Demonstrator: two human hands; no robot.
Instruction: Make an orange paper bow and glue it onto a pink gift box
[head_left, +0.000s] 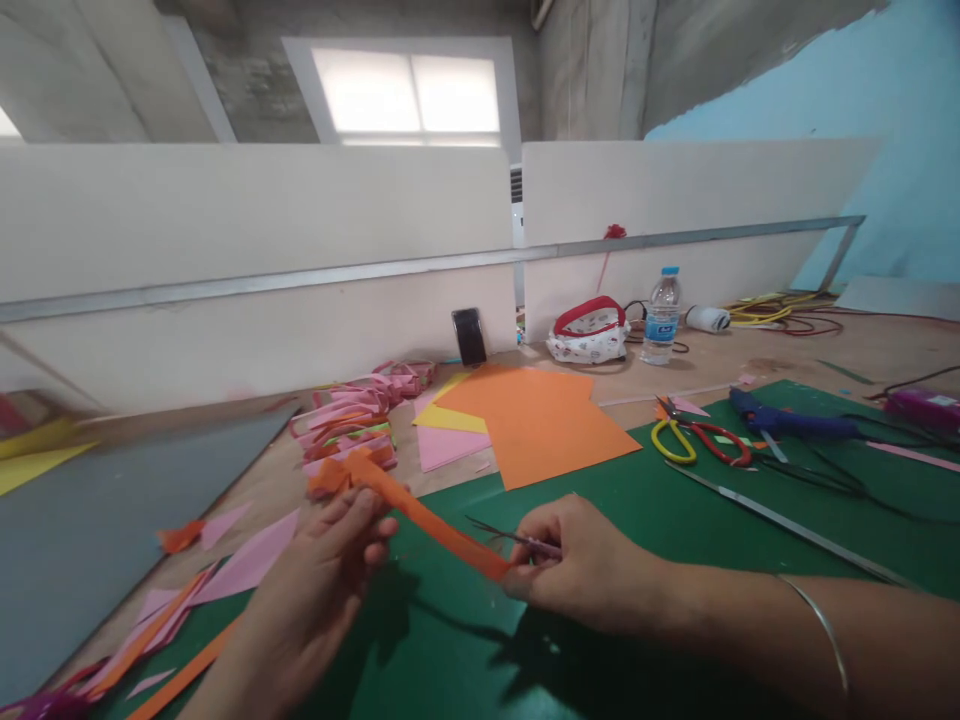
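Note:
My left hand [330,560] pinches the gathered upper end of an orange paper strip [442,528]. The strip slants down to the right, and my right hand [592,565] grips its other end. A thin pointed tool [546,548] with dark prongs and a purplish body is also held in my right fingers; its exact kind is unclear. Both hands are above a green cutting mat [442,640]. Just behind my left hand lie folded pink and orange paper strips [352,410]. Orange paper sheets [555,420] lie flat beyond my hands.
Yellow-and-red-handled scissors [701,440], a blue glue gun [795,418] and a metal ruler [795,525] are on the right. A water bottle [661,320], a pouch [589,335] and a phone [469,337] stand at the back. Pink paper scraps [247,560] lie left.

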